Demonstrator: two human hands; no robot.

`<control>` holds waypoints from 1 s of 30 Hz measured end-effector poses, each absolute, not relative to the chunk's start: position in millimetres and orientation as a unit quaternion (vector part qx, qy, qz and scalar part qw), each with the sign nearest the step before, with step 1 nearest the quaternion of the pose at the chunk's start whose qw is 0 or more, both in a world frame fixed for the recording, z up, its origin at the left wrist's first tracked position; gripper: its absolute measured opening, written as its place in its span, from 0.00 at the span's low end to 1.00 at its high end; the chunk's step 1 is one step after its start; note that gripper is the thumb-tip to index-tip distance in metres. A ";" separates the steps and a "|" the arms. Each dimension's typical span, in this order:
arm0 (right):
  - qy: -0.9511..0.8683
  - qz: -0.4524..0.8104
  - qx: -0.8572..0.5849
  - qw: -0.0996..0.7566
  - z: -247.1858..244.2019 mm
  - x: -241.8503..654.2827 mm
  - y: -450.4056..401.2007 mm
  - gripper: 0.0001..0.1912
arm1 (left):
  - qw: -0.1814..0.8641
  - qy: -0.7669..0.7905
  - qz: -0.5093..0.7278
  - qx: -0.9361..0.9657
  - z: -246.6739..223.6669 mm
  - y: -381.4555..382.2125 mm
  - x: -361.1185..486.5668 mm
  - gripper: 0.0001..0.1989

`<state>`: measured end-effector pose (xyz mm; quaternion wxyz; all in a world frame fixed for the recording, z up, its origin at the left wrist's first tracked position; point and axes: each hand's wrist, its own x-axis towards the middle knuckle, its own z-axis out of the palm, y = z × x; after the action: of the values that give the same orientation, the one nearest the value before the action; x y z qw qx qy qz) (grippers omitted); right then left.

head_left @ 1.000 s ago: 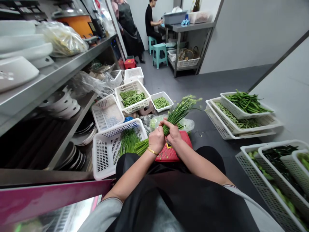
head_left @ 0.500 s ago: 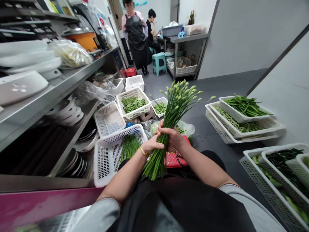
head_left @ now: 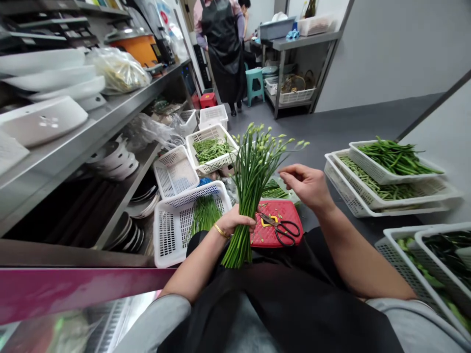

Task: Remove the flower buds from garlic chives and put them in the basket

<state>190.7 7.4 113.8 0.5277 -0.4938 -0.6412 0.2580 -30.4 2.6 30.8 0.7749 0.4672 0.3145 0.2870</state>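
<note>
A bunch of long green stems (head_left: 248,189) is gripped low by the left hand (head_left: 235,220), apparently so that the cut ends are gathered above the lap and the budded tips are left to fan out. The right hand (head_left: 311,186) is held apart, up and right of that grip, with fingers curled toward the thumb; whether a thin stem is pinched there cannot be told. Scissors (head_left: 285,229) are laid on a red stool (head_left: 290,211), just right of the grip, probably for easy reach. To its left, more stems (head_left: 206,213) are held in a white basket (head_left: 159,245). Beyond it, grey floor (head_left: 305,128) is seen, and an aproned person (head_left: 224,44).
</note>
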 end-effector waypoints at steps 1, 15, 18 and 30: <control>-0.639 0.263 -0.488 0.533 113.0 186.5 9.5 0.12 | 0.772 0.320 0.283 0.470 31.5 0.8 -28.9 0.24; -0.702 0.139 -0.496 0.493 107.5 196.4 -3.4 0.11 | 0.755 0.382 0.279 0.454 37.5 -9.6 -18.2 0.20; -0.730 0.140 -0.496 0.449 103.7 193.5 5.4 0.11 | 0.760 0.374 0.273 0.456 38.9 -11.1 -15.1 0.19; -0.718 0.183 -0.539 0.401 93.7 196.2 17.1 0.09 | 0.770 0.365 0.248 0.462 33.4 -11.6 -17.7 0.22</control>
<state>196.2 17.1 93.7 0.4008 -0.5393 -0.7176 0.1832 -17.7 -11.6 33.4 0.7697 0.4618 0.3646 0.2476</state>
